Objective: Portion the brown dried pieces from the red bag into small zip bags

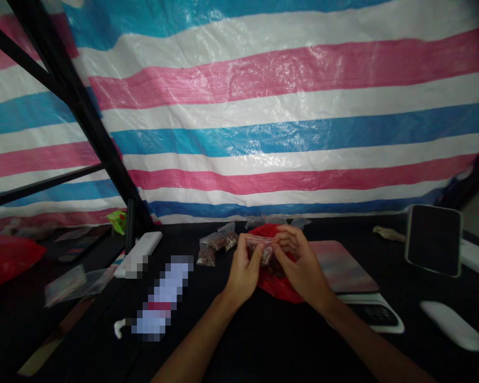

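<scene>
My left hand and my right hand meet in front of me, both pinching the top of a small clear zip bag holding something brown. Their fingers partly hide the bag. Directly beneath my hands lies a crumpled red plastic bag, and the small bag's lower end sits against it. To the left of my left hand, several similar filled clear bags lie in a loose pile on the black table surface.
A pink-toned pad rests on a white-edged phone to my right. Farther right stand a dark tablet and a white oblong object. On the left lie a white block, a pixelated package and a red bag. A striped tarp and black metal bars rise behind.
</scene>
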### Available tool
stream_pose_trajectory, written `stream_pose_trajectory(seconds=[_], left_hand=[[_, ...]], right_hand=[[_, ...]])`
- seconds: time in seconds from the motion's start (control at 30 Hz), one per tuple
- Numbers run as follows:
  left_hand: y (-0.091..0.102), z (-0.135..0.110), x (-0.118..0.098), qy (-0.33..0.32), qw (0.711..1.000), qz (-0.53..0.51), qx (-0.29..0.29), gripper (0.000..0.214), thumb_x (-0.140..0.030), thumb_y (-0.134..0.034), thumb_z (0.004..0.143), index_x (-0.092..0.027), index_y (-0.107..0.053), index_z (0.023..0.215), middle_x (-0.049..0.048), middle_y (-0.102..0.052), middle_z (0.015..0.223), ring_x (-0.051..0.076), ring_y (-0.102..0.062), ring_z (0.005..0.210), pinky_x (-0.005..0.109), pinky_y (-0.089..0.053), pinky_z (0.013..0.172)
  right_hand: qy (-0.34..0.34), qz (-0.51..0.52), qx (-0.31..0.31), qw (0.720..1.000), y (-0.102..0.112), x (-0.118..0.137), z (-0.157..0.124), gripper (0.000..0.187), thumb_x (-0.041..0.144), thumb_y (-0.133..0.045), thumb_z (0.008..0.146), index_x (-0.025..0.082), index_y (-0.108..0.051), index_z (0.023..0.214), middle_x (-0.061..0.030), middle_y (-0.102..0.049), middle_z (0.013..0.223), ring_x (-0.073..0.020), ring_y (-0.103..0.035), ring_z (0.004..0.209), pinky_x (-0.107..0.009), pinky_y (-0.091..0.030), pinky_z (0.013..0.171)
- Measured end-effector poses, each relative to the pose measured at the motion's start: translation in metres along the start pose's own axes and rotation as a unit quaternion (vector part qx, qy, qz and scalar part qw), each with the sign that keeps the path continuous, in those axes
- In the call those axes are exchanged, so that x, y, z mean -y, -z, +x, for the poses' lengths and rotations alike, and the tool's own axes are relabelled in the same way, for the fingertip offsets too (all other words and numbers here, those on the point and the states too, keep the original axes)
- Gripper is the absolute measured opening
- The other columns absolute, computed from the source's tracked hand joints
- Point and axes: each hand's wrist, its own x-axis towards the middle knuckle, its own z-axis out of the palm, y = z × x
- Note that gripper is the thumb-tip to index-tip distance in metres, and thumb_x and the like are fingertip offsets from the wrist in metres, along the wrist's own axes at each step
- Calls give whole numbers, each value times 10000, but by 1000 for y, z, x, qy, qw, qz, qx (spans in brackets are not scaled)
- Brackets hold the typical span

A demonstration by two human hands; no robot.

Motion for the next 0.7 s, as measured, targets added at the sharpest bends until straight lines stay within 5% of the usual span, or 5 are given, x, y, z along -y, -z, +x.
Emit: stream_pose_trajectory(seconds=[0.23,0.7], left_hand=[[0,-1,0,-8,999,37,15,269,-469,-518,1021,-201,-527,1049,23,-648,966,180,-617,899,307,-469,846],[0,-4,2,-22,997,58,54,258,-445,-447,1052,-208,-528,1110,56,-668,1042,195,-641,929,345,-490,865]], right_hand=[[-3,10,-2,1000,4,9,4,234,378,-695,916,268,-539,1051,9,-638,867,-170,-624,757,-298,-520,693],[-23,-10,27,999,2,1,1,317,427,-624,960,286,-528,1227,-23,-659,995,-192,-667,877,-339,-556,805]])
